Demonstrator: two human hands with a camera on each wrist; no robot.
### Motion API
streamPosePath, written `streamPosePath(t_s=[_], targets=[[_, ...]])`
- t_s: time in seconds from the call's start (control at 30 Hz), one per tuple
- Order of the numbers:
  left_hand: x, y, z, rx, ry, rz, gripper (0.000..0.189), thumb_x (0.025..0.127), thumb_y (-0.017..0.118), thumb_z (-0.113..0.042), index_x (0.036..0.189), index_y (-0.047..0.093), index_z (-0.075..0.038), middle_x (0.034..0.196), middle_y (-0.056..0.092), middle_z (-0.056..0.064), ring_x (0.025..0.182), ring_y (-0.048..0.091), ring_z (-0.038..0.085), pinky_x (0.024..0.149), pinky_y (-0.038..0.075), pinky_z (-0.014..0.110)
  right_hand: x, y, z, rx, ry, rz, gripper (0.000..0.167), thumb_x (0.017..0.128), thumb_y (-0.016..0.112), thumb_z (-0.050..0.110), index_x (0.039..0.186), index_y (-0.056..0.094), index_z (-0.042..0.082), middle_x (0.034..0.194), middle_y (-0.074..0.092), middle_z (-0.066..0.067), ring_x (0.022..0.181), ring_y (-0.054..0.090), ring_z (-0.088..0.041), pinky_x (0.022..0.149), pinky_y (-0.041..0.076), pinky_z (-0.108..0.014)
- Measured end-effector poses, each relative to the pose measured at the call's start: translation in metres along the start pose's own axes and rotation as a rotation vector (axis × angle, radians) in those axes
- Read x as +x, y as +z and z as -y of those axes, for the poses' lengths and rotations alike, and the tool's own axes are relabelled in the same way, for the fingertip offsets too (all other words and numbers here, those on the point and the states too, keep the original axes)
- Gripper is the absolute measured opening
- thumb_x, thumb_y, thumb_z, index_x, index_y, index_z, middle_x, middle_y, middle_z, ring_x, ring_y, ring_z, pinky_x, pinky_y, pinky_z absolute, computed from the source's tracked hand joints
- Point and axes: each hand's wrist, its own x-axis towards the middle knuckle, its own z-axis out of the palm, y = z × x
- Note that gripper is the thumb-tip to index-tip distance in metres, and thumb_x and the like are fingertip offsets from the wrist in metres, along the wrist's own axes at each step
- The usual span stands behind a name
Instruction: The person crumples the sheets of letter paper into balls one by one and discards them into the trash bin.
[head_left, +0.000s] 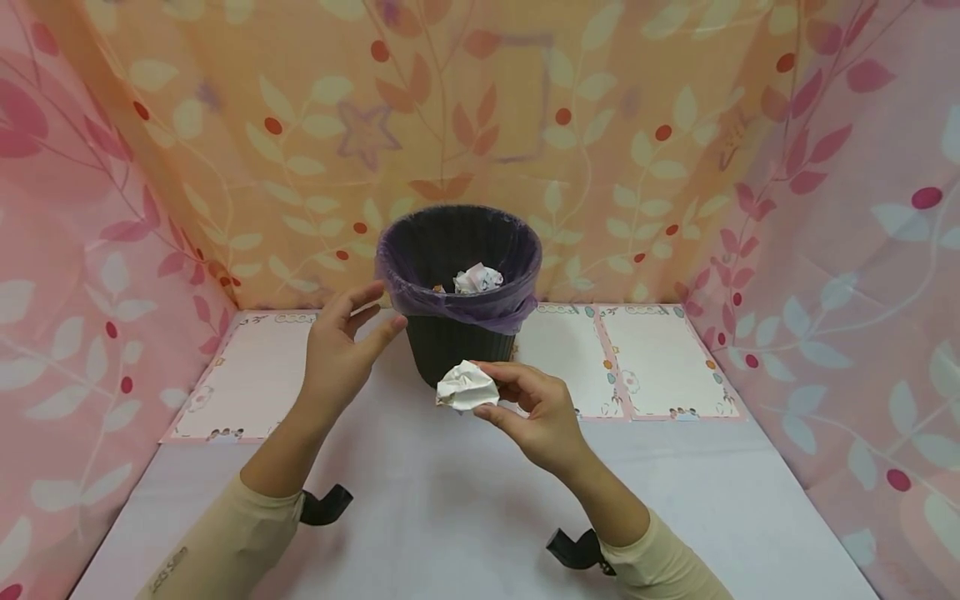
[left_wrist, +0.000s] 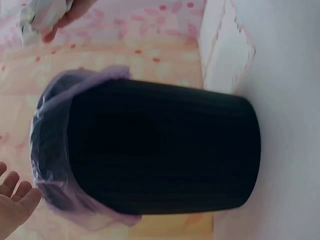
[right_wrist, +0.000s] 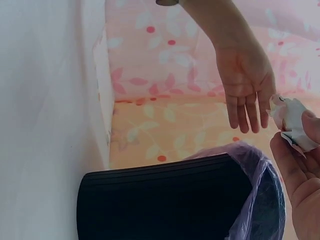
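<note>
A black trash bin lined with a purple plastic bag stands at the back of the table. Inside it lies a crumpled paper ball. In front of the bin, my right hand pinches another crumpled piece of white paper between thumb and fingers. That same paper appears at the right side of the right wrist view. My left hand is raised at the bin's left rim, fingers extended and holding nothing. In the left wrist view the bin fills the middle, with the left hand beside the bag's rim.
White sheets with decorated borders lie along the back of the table: one sheet left of the bin, others to its right. Patterned cloth encloses the back and both sides. A black wrist mount sits by each sleeve.
</note>
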Motion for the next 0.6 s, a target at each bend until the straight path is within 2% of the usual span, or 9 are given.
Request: streamPosePath(t_s=[0.2,0.4,0.6], targets=[[0.027,-0.005,0.004,0.075,-0.041,0.027,0.064,0.086,0.085,-0.013,0.142,0.057,-0.002,0.145,0.057,0.014,0.137,0.052,0.027,0.116,0.043,0.043,0.0,-0.002,0.0,-0.012,0.012,-0.004,0.05,0.079,0.081,-0.012,0.127,0.066,-0.005,0.12,0.07,-0.02,0.098,0.068,-0.02,0.081,0.062,-0.031],[0.051,-0.009,0.011,0.154,-0.056,0.097,0.077,0.085,0.087,-0.027,0.151,0.05,-0.01,0.154,0.048,0.01,0.145,0.041,0.025,0.121,0.037,0.046,0.001,-0.002,-0.001,-0.023,0.006,-0.005,0.05,0.079,0.081,-0.012,0.126,0.067,-0.006,0.119,0.071,-0.02,0.096,0.068,-0.019,0.08,0.063,-0.031],[0.066,-0.011,0.018,0.249,-0.144,0.184,0.094,0.083,0.085,-0.046,0.158,0.04,-0.014,0.162,0.037,0.008,0.148,0.037,0.035,0.122,0.033,0.048,0.001,-0.005,-0.002,-0.036,0.016,-0.016,0.051,0.078,0.082,-0.011,0.126,0.067,-0.005,0.119,0.071,-0.019,0.097,0.069,-0.019,0.081,0.063,-0.031]])
